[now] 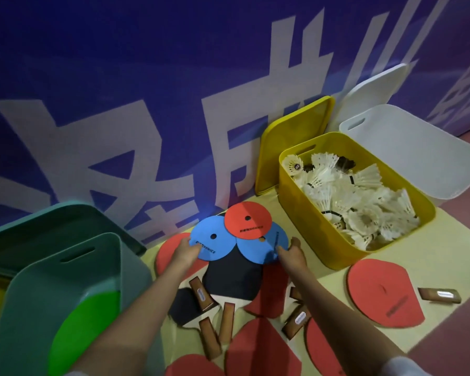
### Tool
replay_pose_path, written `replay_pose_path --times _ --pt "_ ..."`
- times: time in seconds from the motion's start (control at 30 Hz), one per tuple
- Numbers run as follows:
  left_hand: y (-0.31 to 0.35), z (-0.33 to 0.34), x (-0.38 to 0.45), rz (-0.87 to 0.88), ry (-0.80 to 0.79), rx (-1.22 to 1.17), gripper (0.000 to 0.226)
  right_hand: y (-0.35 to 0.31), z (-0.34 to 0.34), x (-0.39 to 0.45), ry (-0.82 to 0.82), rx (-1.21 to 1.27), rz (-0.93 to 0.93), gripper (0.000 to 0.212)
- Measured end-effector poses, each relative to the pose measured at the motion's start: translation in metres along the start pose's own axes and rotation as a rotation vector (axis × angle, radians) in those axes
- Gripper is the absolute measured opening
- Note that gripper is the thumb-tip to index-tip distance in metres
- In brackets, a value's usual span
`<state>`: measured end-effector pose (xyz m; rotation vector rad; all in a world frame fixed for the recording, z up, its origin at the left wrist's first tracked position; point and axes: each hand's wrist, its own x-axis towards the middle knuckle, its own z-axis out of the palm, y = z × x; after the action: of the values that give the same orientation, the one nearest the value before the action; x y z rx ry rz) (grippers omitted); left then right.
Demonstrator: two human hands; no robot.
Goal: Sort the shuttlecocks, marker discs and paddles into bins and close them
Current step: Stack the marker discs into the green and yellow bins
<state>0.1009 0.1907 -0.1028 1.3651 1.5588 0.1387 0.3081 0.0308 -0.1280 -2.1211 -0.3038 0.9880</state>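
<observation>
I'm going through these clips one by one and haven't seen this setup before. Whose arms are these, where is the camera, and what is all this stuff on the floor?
There is no machine here: the two bare arms belong to a person, and the single picture comes from a wide-angle camera on their head, looking down.

The left hand grips the edge of a blue disc; the right hand grips a second blue disc. A red disc lies overlapping both.

Under and around the discs lie table-tennis paddles, such as a black paddle and a red paddle off to the right.

There are three open bins: a yellow bin full of shuttlecocks, a white bin behind it whose inside I cannot see, and a green bin on the left holding a green disc. The yellow lid and white lid lean on the blue wall.
</observation>
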Motion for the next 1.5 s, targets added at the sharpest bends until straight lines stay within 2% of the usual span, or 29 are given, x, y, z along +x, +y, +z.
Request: replay_pose_path --times 0.07,0.13,0.17,0.3,0.47,0.57,0.67,0.8,0.97,1.17,1.23,1.33,1.37,1.43,1.5 --pt "0.000 0.005 0.011 -0.078 0.005 -0.114 0.041 -0.002 0.005 0.011 -0.033 0.110 0.068 0.064" --pt "0.001 0.009 0.022 -0.148 0.033 -0.206 0.045 -0.001 0.010 0.018 -0.073 0.136 0.063 0.039" --pt "0.001 0.010 0.027 -0.184 0.040 -0.261 0.048 0.000 0.012 0.019 -0.076 0.149 0.051 0.033" --pt "0.002 0.015 0.038 -0.241 0.049 -0.325 0.046 0.007 0.019 0.020 -0.006 0.162 0.047 0.029" --pt "0.008 0.021 0.040 -0.096 0.131 -0.273 0.032 0.018 0.022 0.010 0.070 0.096 -0.035 0.025" --pt "0.011 0.022 0.041 0.025 0.155 -0.194 0.041 0.020 0.024 0.004 0.124 0.118 -0.062 0.021" --pt "0.012 0.023 0.041 0.067 0.099 -0.169 0.045 0.017 0.022 0.000 0.140 0.180 -0.079 0.012" --pt "0.013 0.023 0.030 0.113 0.109 -0.148 0.046 0.013 0.012 -0.016 0.165 0.287 -0.073 0.019" --pt "0.002 0.014 0.012 0.133 0.157 -0.233 0.046 0.025 -0.001 -0.034 0.196 0.331 -0.094 0.039" --pt "-0.018 -0.008 -0.010 0.124 0.212 -0.303 0.047 0.030 -0.013 -0.064 0.197 0.379 -0.073 0.045" --pt "-0.020 -0.018 -0.022 0.153 0.212 -0.327 0.046 0.026 -0.015 -0.077 0.187 0.402 -0.068 0.047" --pt "-0.015 -0.040 -0.046 0.239 0.212 -0.425 0.047 0.015 -0.012 -0.098 0.171 0.462 -0.080 0.062" --pt "-0.012 -0.051 -0.055 0.279 0.216 -0.451 0.048 0.010 -0.008 -0.103 0.156 0.482 -0.094 0.061" --pt "-0.008 -0.076 -0.075 0.350 0.246 -0.473 0.051 -0.006 0.003 -0.116 0.119 0.523 -0.112 0.044" --pt "-0.010 -0.105 -0.096 0.406 0.288 -0.492 0.054 -0.023 0.016 -0.131 0.072 0.548 -0.156 0.035"
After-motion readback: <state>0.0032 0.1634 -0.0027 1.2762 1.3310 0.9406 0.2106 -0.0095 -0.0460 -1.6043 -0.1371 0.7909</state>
